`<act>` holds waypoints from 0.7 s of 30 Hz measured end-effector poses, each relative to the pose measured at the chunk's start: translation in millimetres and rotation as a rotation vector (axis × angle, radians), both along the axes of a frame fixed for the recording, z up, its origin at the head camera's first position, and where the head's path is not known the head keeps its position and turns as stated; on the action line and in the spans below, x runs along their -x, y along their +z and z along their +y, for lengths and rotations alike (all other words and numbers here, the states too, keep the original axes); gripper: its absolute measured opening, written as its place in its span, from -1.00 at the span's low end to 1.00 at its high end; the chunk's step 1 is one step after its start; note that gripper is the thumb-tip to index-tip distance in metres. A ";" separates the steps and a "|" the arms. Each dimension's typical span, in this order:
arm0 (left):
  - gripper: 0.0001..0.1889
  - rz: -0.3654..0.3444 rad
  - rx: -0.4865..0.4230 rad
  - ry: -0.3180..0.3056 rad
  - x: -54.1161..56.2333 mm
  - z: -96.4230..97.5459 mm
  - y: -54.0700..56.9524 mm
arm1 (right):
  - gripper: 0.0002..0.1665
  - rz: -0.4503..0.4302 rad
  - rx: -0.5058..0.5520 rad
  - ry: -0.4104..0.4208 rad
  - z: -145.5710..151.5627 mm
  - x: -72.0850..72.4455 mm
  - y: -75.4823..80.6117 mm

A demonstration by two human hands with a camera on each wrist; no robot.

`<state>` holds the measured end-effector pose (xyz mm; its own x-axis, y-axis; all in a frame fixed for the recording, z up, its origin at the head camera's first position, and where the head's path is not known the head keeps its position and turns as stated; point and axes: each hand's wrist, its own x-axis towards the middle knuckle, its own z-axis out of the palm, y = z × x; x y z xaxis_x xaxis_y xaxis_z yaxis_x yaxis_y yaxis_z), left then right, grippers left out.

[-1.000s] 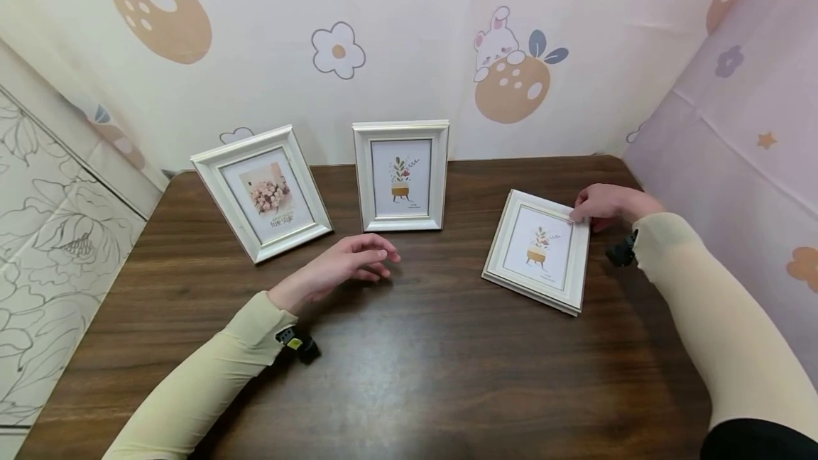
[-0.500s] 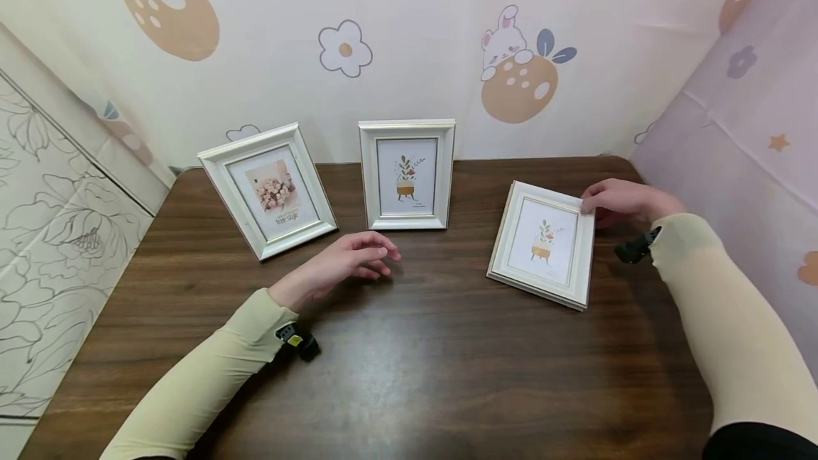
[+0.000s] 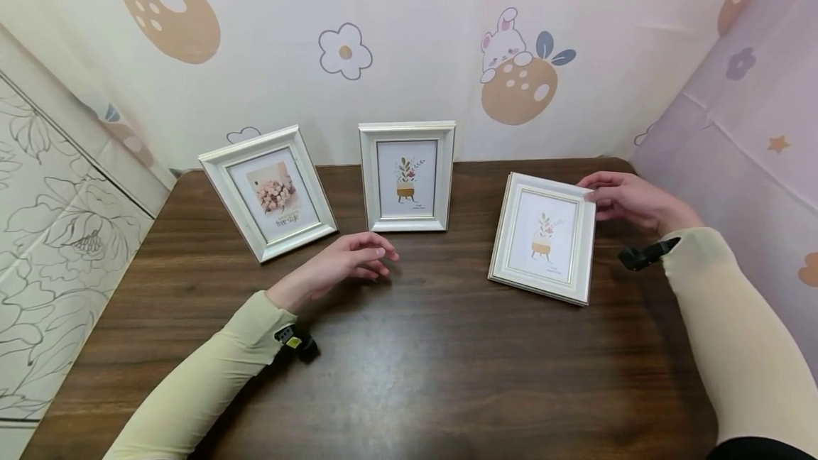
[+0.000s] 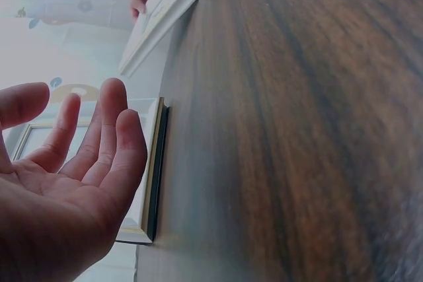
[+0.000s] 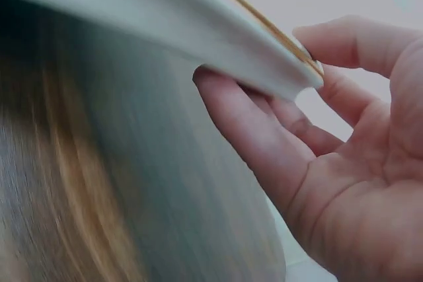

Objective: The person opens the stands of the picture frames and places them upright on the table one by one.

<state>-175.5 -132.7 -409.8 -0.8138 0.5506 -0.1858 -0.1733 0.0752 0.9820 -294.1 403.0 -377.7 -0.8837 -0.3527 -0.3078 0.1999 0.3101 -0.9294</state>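
At the right, my right hand (image 3: 642, 201) pinches the upper right corner of a white picture frame (image 3: 498, 261) with a plant print. Its far edge is lifted and its near edge is low by the table. In the right wrist view, fingers of the right hand (image 5: 357, 143) lie on both sides of the corner of the picture frame (image 5: 152, 18). My left hand (image 3: 341, 261) hovers with loosely bent fingers and holds nothing. Just behind it a second picture frame (image 3: 447, 176) stands upright. In the left wrist view, the left hand (image 4: 79, 176) partly hides that standing frame (image 4: 149, 222).
A third white picture frame (image 3: 307, 233), with a flower photo, stands angled at the left. All are on a dark wooden table (image 3: 409, 360). A patterned cloth (image 3: 409, 34) hangs along the back and right sides.
The right picture frame has swung up at its far edge, with my right hand rising and shifting right along with it. The view shifted slightly. My left hand has stayed in place.
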 end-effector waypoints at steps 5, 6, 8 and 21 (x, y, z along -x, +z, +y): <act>-0.78 -0.012 0.004 0.011 -0.5 -0.5 1.4 | -0.74 0.032 0.091 0.012 -4.8 -4.4 6.8; -0.78 -0.013 0.005 0.013 -0.7 -0.6 1.6 | -0.73 0.039 0.092 0.005 -6.2 -5.5 8.7; -0.77 -0.012 0.005 0.015 -0.9 -0.7 1.8 | -0.71 0.052 0.085 -0.017 -10.0 -8.5 12.9; -0.74 0.012 0.002 0.018 0.5 -2.6 4.4 | -0.58 0.294 -0.212 -0.076 -39.2 -31.5 52.4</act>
